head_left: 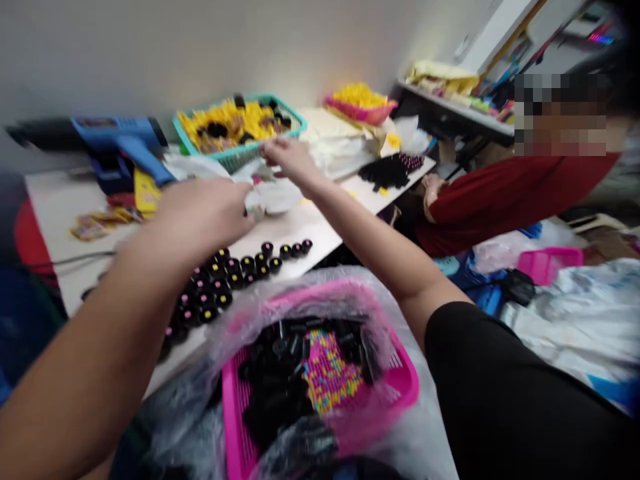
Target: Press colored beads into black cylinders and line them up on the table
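My left hand [207,208] hangs over the white table beside a crumpled white plastic bag; its fingers are bent, blurred and partly hidden. At the front edge of the teal basket [235,159] is my right hand [289,160], fingers curled together; whatever they hold, if anything, does not show. The basket holds yellow packets and several black round pieces. Between the hands lies the plastic bag [275,198]. Below my left hand, black round caps [233,265] with pink or yellow centres stand in rows. Nearest me is a pink basket [407,380] with black cylinders and small coloured pieces [330,373].
A blue heat gun [115,137] lies at the table's left, near yellow packets [107,223]. Farther back are a pink basket of yellow pieces [360,107] and a black pile [385,172]. A person in a red sleeve [500,197] sits at the right. Clear plastic surrounds the near basket.
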{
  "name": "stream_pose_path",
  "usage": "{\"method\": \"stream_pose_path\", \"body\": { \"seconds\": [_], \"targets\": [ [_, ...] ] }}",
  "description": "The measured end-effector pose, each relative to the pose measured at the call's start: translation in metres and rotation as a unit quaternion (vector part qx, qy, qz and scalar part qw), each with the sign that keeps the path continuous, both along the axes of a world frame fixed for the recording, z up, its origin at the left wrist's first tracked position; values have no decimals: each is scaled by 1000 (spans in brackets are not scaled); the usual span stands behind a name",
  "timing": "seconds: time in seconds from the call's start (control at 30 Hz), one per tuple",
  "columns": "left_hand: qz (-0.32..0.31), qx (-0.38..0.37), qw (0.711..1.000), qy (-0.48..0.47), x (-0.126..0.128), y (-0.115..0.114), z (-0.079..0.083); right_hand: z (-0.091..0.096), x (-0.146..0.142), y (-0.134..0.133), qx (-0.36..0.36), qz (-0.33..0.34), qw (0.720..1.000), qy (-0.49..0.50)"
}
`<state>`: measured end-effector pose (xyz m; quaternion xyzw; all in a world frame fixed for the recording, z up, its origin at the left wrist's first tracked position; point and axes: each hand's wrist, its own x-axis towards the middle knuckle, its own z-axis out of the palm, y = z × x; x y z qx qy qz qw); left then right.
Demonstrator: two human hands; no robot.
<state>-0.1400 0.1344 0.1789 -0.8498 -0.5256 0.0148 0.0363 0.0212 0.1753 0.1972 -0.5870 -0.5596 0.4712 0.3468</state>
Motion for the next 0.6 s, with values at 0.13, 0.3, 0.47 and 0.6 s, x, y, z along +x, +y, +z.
{"method": "stream_pose_path", "body": {
  "seconds": [0.13, 0.3, 0.47, 0.6],
  "targets": [
    [-61, 66, 977, -193, -34, -53, -24, -23, 23, -115, -21, 233, 971, 42],
    [-156, -269, 891, -330, -26, -146, -106, -160, 41, -238, -238, 274, 916, -171],
    [-164, -411, 882, -163, -4, -202, -172, -257, 46, -264, 38, 147, 942, -299],
    [-144, -408, 899, -69, -11, -218, -185, -262, 33, -258, 52, 157, 901, -401]
  ]
}}
